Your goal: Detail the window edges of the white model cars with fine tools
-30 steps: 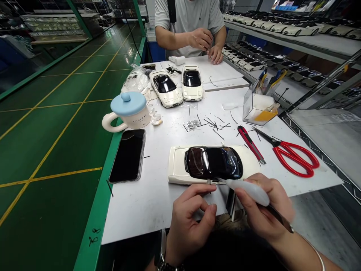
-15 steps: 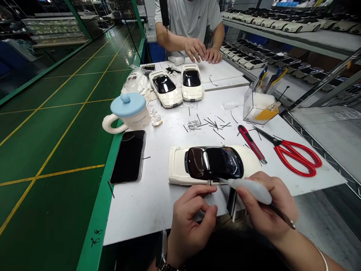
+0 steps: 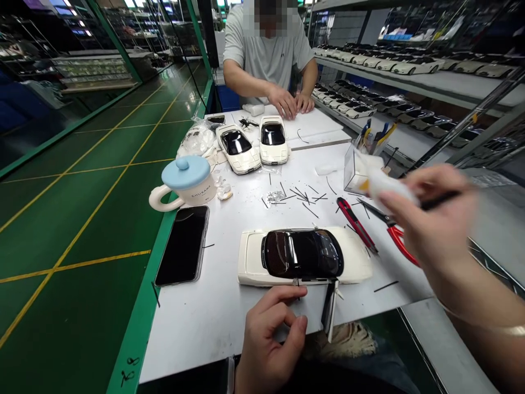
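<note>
A white model car with a black roof (image 3: 303, 256) lies sideways on the white table (image 3: 229, 312), its near door hanging open. My left hand (image 3: 268, 334) sits at the table's front edge just below the car, thumb and forefinger pinched on a thin black strip. My right hand (image 3: 435, 224) is raised to the right, above the red scissors (image 3: 400, 241), and is closed round a white-handled tool (image 3: 389, 185) whose white end points left; it is blurred by motion.
A black phone (image 3: 182, 245) and a blue-lidded mug (image 3: 186, 180) lie to the left. Short black strips (image 3: 305, 194), a red utility knife (image 3: 356, 223) and a clear pen box (image 3: 361, 164) lie behind the car. Two more white cars (image 3: 254, 145) stand before another person's hands (image 3: 291, 103). Shelves of cars line the right.
My right hand has lifted the white-handled tool away from the car's near side, up and to the right. My left hand stays pinched by the car. The view has tilted up.
</note>
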The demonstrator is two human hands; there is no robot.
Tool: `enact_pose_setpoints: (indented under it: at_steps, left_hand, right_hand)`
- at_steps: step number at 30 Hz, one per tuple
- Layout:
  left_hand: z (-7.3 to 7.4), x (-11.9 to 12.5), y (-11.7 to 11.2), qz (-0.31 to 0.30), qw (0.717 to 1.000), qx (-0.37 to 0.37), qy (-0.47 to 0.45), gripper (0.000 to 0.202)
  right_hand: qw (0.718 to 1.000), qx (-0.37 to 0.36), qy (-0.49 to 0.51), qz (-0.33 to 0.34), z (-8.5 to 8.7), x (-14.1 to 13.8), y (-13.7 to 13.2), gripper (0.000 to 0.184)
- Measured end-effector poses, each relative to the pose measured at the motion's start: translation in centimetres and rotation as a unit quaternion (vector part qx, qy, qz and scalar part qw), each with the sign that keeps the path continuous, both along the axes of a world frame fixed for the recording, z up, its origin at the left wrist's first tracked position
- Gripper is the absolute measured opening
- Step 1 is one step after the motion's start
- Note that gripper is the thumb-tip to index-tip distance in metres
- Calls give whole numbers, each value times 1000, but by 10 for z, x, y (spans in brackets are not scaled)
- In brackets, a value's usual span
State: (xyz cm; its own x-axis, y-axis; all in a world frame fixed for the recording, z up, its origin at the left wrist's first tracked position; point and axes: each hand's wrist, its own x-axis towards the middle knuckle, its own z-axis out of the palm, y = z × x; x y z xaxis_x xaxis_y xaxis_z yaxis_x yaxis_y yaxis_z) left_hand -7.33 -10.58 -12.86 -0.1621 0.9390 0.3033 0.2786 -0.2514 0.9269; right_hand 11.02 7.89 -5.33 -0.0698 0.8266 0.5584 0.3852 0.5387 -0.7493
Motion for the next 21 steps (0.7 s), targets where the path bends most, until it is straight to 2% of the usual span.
enact_pose_setpoints:
  at_steps: [2,5,9,12,15,18,21]
  left_hand:
    - [0,0,0,0,1000,0,8,20]
    - [-2,-1,-1,-6,1000,-11,20,19]
    - [-6,-2,-4,-10,999,-3,31,19]
    - [-6,-1,-5,-10,1000,-6,26,20]
    - [-4,0,-4,-5,1000,-11,19,19]
    - [-2,1,-2,0,1000,5,17,19]
    - [0,2,0,5,1000,10,15,19]
  right_hand:
    - [999,-36,-25,29,-6,-18,39,29]
    - [983,-117,-115,84,-28,-52,89,30]
    - [966,-134,-208,72,-51,-89,122,21]
    - [950,-156,-266,55,-57,-99,125,27]
    - [941,-169,-291,46,-54,-94,119,38]
    - [944,-158,-287,31,-42,-76,106,44]
    - [954,-140,-264,-1,-19,-49,81,35]
